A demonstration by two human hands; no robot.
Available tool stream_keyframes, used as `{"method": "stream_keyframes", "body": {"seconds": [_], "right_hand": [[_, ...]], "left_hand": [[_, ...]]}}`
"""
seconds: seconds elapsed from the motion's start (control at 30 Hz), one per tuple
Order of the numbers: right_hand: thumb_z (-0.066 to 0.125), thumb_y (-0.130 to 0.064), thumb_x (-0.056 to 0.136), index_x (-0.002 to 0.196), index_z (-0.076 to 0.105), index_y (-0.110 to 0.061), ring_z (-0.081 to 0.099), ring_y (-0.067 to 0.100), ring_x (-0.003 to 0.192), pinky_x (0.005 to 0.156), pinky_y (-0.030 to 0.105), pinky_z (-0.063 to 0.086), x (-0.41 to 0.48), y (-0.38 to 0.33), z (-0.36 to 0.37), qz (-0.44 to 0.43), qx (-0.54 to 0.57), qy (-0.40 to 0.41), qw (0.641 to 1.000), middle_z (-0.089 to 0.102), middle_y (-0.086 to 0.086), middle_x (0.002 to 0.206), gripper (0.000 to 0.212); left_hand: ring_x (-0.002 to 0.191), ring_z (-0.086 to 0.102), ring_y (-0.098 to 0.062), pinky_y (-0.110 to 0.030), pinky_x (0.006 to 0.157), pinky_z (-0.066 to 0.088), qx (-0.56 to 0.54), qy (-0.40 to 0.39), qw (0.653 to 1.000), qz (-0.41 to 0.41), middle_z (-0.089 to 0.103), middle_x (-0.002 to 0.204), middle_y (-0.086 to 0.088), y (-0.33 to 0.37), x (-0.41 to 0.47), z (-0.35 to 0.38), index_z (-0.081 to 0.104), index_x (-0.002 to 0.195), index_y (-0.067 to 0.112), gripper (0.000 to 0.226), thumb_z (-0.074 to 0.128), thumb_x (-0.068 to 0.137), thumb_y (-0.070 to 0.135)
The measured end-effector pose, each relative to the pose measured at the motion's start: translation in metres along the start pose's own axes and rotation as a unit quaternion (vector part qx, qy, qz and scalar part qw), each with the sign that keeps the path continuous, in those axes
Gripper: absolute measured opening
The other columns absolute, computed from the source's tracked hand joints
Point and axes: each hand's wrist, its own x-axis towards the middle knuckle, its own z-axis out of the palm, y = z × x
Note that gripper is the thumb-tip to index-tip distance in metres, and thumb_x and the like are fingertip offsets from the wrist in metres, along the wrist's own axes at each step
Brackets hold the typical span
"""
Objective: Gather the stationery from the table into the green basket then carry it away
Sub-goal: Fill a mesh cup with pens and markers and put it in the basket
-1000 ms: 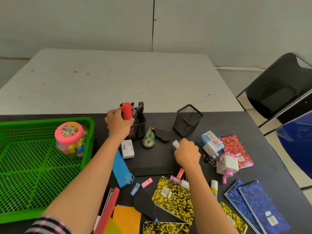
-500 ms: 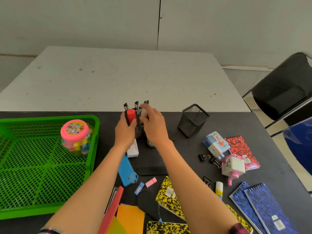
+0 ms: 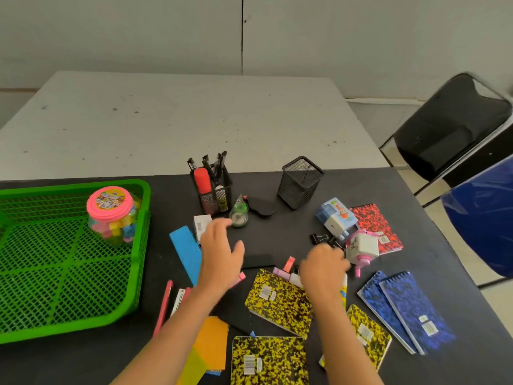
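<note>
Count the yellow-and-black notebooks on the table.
3. First notebook left of the right forearm; second notebook at the bottom edge; third notebook right of that forearm. Arms could hide more.

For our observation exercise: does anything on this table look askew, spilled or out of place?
The empty mesh cup appears to lean sideways, while the pen-filled cup to its left stands upright. The two blue notebooks overlap at a slant. Nothing looks spilled or broken.

Pale grey wall [image 3: 138,31] with one vertical seam; speckled white table [image 3: 180,120] abutting the black tabletop [image 3: 433,262]; black chair [image 3: 449,129] and blue chair [image 3: 483,218], right, on light floor [image 3: 366,118].
</note>
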Motion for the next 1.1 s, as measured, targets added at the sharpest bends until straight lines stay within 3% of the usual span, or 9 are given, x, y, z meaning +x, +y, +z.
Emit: {"method": "stream_keyframes", "body": {"seconds": [0.13,0.3,0.43,0.5,0.6,0.7,0.9,1.0,1.1], "right_hand": [[0.047,-0.006,0.093,0.122,0.042,0.009,0.054,0.041,0.106,0.085,0.04,0.051,-0.012,0.037,0.009,0.104,-0.006,0.002,0.995,0.044,0.028,0.124,0.033],[0.051,0.0,0.088,0.12,0.044,0.002,0.049,0.04,0.111,0.088,0.043,0.046,-0.016,0.036,-0.003,-0.01,0.095,0.04,0.995,0.046,0.025,0.123,0.032],[0.063,-0.007,0.079,0.104,0.062,-0.006,0.062,0.032,0.096,0.078,0.036,0.049,-0.044,0.006,-0.015,-0.228,0.204,-0.093,0.948,0.066,0.016,0.103,0.025],[0.061,-0.006,0.081,0.1,0.068,-0.01,0.067,0.027,0.088,0.075,0.031,0.053,-0.054,0.002,-0.013,-0.271,0.257,-0.198,0.906,0.072,0.012,0.094,0.021],[0.051,0.0,0.086,0.112,0.064,-0.009,0.062,0.025,0.098,0.085,0.031,0.049,-0.048,0.018,-0.002,-0.21,0.265,-0.157,0.928,0.067,0.014,0.109,0.03],[0.042,-0.001,0.088,0.129,0.046,-0.015,0.042,0.032,0.118,0.093,0.043,0.04,-0.042,0.036,0.011,-0.173,0.028,-0.081,0.981,0.049,0.012,0.125,0.043],[0.042,-0.006,0.092,0.125,0.044,-0.013,0.04,0.033,0.118,0.094,0.046,0.037,-0.032,0.036,0.005,-0.177,-0.068,-0.04,0.981,0.047,0.012,0.126,0.034],[0.047,-0.01,0.092,0.124,0.047,-0.012,0.046,0.03,0.116,0.092,0.04,0.038,-0.032,0.031,-0.005,-0.197,0.084,-0.004,0.977,0.049,0.01,0.123,0.032],[0.049,-0.015,0.095,0.12,0.056,-0.01,0.056,0.022,0.1,0.078,0.029,0.044,-0.041,0.01,-0.016,-0.2,0.353,-0.077,0.911,0.058,0.007,0.109,0.026]], "left_hand": [[0.109,0.043,-0.012,-0.012,0.082,0.03,0.012,-0.077,0.997,0.012,0.044,0.11,0.005,-0.004,-0.038,0.017,0.057,0.11,0.012,0.024,0.055,0.087,0.007],[0.081,0.055,-0.008,-0.021,0.07,0.047,-0.094,-0.14,0.984,-0.059,0.057,0.099,-0.001,0.004,-0.058,0.027,0.061,0.098,0.014,0.012,0.053,0.091,0.009],[0.087,0.062,-0.015,-0.029,0.068,0.054,-0.46,-0.21,0.829,-0.239,0.067,0.096,-0.002,0.028,-0.068,0.026,0.059,0.114,0.014,0.027,0.044,0.097,0.026],[0.085,0.063,-0.016,-0.026,0.059,0.054,-0.506,-0.179,0.8,-0.269,0.067,0.096,-0.005,0.027,-0.07,0.028,0.055,0.119,0.008,0.03,0.04,0.098,0.023],[0.079,0.061,-0.018,-0.029,0.061,0.05,-0.445,-0.15,0.834,-0.289,0.064,0.095,-0.007,0.017,-0.073,0.028,0.047,0.126,0.006,0.031,0.042,0.097,0.017],[0.076,0.061,-0.017,-0.033,0.066,0.051,-0.444,-0.143,0.838,-0.285,0.062,0.092,-0.007,0.008,-0.077,0.025,0.043,0.127,0.013,0.03,0.044,0.096,0.012],[0.078,0.06,-0.021,-0.036,0.071,0.053,-0.48,-0.137,0.832,-0.242,0.059,0.095,-0.012,0.001,-0.072,0.009,0.046,0.123,0.023,0.032,0.043,0.096,0.006],[0.079,0.059,-0.021,-0.033,0.069,0.052,-0.484,-0.117,0.833,-0.242,0.062,0.097,-0.01,-0.003,-0.063,-0.001,0.045,0.123,0.017,0.03,0.046,0.095,0.007],[0.094,0.058,-0.023,-0.037,0.083,0.052,-0.478,-0.109,0.838,-0.239,0.064,0.102,-0.007,-0.008,-0.051,-0.011,0.048,0.125,0.009,0.032,0.046,0.094,0.006]]}}
